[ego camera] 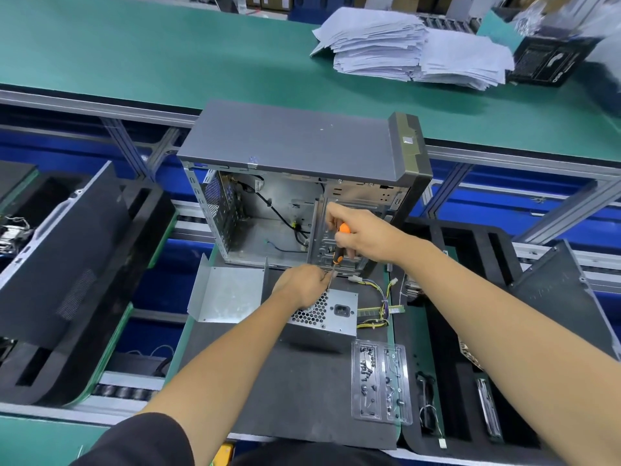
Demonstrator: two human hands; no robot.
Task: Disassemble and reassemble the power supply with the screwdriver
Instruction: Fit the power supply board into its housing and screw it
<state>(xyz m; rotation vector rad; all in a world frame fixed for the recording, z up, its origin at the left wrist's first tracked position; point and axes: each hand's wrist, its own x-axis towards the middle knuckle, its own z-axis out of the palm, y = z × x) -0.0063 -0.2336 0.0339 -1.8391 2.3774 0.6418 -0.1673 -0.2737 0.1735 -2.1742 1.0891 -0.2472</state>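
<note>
A silver power supply [336, 316] with a honeycomb fan grille and a black socket lies on the dark mat, its yellow and purple wires [381, 306] trailing right. My right hand [361, 235] grips an orange-and-black screwdriver [339, 245], held upright with its tip down at the supply's top far edge. My left hand [302, 284] rests on the top of the supply, fingers curled beside the screwdriver shaft; the tip itself is hidden by the fingers. A bent metal cover [228, 292] lies to the left of the supply.
An open grey computer case [295, 142] stands just behind the supply. A clear plastic tray [381, 381] with several screws sits at the front right. Black foam trays flank the mat. Stacks of paper [413, 48] lie on the green bench beyond.
</note>
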